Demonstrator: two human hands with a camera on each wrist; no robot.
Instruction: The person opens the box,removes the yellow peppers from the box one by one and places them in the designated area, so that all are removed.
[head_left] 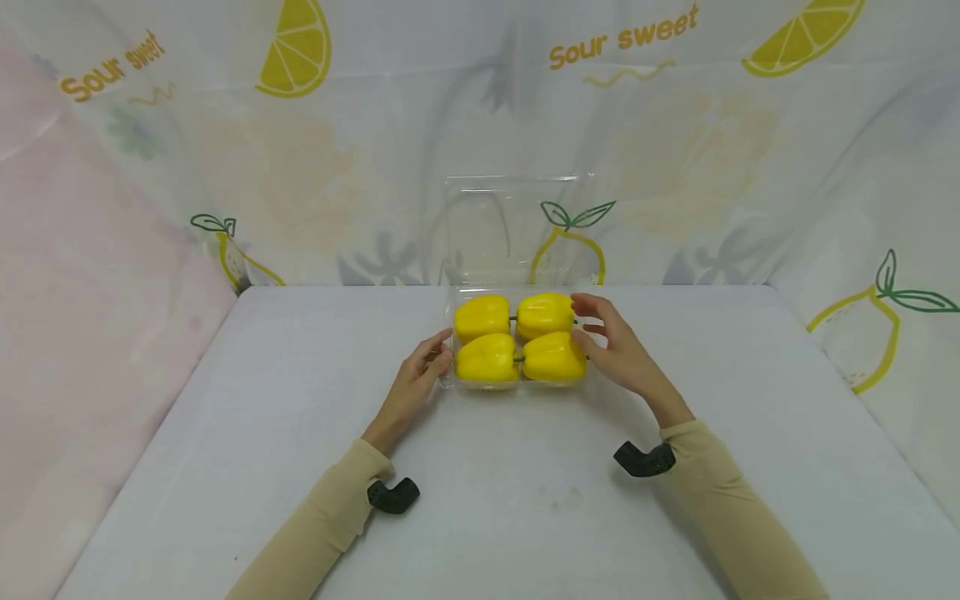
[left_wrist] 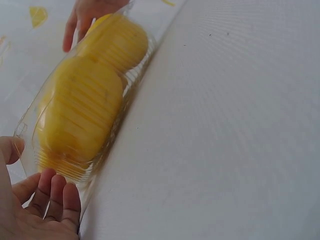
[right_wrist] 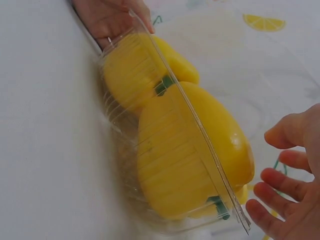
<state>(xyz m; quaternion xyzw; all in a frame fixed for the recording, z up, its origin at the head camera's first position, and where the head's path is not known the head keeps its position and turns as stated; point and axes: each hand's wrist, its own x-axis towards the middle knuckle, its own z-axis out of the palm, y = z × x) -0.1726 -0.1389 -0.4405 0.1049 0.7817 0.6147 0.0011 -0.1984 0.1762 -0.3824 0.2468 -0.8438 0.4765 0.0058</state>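
Observation:
Several yellow bell peppers [head_left: 487,358] with green stems lie on their sides in two rows inside a clear plastic box [head_left: 448,379]. Its hinged clear lid [head_left: 480,177] stands raised at the back. At the box's left end, my left hand [head_left: 411,382] holds it, with the thumb on the rim [left_wrist: 20,129] and bent fingers against the ribbed end wall. My right hand [head_left: 618,350] is at the right end, fingers spread and relaxed beside the peppers; in the right wrist view it grips nothing. Whether a right fingertip touches a pepper I cannot tell.
The box stands near the back edge of a white-covered table [head_left: 300,350]. Behind it hangs a white curtain [head_left: 405,150] printed with lemons. Black curved pieces [head_left: 645,459] are worn at both wrists over tan sleeves [head_left: 720,492].

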